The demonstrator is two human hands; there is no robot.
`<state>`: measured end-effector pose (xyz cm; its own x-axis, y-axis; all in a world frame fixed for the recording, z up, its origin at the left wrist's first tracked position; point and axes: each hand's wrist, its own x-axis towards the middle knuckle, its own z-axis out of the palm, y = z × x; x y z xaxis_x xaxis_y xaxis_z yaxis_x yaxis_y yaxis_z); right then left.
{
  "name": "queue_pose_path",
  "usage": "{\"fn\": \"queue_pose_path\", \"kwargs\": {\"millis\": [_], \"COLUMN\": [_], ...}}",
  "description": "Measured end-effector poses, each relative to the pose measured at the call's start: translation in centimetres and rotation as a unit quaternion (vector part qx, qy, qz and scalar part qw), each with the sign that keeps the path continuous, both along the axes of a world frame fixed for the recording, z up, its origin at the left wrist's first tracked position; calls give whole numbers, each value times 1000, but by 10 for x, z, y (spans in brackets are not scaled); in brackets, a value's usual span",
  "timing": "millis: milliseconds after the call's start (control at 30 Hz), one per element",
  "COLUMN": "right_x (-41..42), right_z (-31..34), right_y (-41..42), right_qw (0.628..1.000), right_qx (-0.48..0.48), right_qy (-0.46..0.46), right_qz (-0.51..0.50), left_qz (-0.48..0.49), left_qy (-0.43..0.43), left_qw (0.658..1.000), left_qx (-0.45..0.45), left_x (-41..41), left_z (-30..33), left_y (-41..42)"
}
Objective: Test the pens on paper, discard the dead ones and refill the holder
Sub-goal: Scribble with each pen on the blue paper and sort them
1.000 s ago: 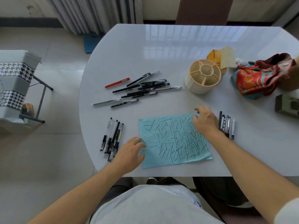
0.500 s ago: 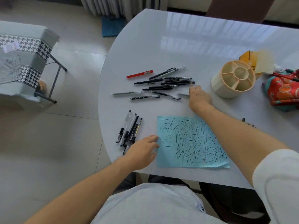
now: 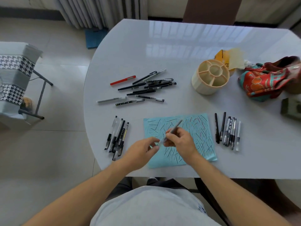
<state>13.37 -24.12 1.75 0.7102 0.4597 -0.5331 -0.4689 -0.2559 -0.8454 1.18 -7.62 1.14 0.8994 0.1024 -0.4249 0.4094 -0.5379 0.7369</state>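
A light blue paper (image 3: 197, 128) covered in short pen strokes lies near the table's front edge. Above it my right hand (image 3: 180, 140) grips a grey pen (image 3: 175, 128), its top end slanting up to the right. My left hand (image 3: 143, 151) pinches the pen's lower end, which looks like a clear cap. A loose pile of mostly black pens (image 3: 146, 88) with one red pen (image 3: 123, 80) lies farther back. One row of pens (image 3: 117, 137) lies left of the paper, another row of pens (image 3: 228, 131) lies right of it. The beige compartmented holder (image 3: 210, 78) stands empty at the back right.
A red patterned cloth bag (image 3: 270, 79) and a yellow packet (image 3: 222, 57) lie behind and right of the holder. A dark box (image 3: 291, 108) sits at the right edge. A houndstooth-covered stand (image 3: 14, 79) is on the floor to the left.
My right hand took a pen from the far pile and brought it back over the paper. My left hand left the paper's corner and came up to the pen's lower end.
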Motion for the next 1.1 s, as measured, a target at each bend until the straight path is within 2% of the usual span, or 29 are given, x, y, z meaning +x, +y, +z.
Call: {"fn": "queue_pose_path", "kwargs": {"millis": [133, 300, 367, 467, 633, 733, 867, 967, 1100], "right_x": [-34, -48, -51, -58, -22, -7, -33, -43, -47], "right_z": [-8, -11, -12, -18, -24, -24, -28, -36, -44], "right_y": [-13, -25, -24, -13, -21, -26, -2, 9, 10], "right_qw": [996, 999, 998, 995, 977, 991, 999, 990, 950], "right_qx": [44, -28, -46, -64, -112, -77, -14, -53, -128], "right_qy": [71, -23, -40, -19, -15, -23, -38, -112, -239], "right_qz": [-32, 41, 1, -70, -179, -105, 9, 62, 154], "left_qz": [-42, -58, -46, -38, 20, 26, -27, -78, -105], "left_qy": [26, 20, 0, -25, 14, 0, -80, -93, -96], "left_qw": [999, 997, 995, 988, 975, 972, 976, 973, 972], "left_qx": [19, 56, 89, 147, 220, 235, 202, 196, 189], "left_x": [3, -12, -14, -8, -35, -58, -54, -51, -52], "left_z": [7, 8, 8, 5, -11, -18, -21, -26, -30], "left_y": [-15, -22, -25, -30, -8, 6, -7, -15, -17]}}
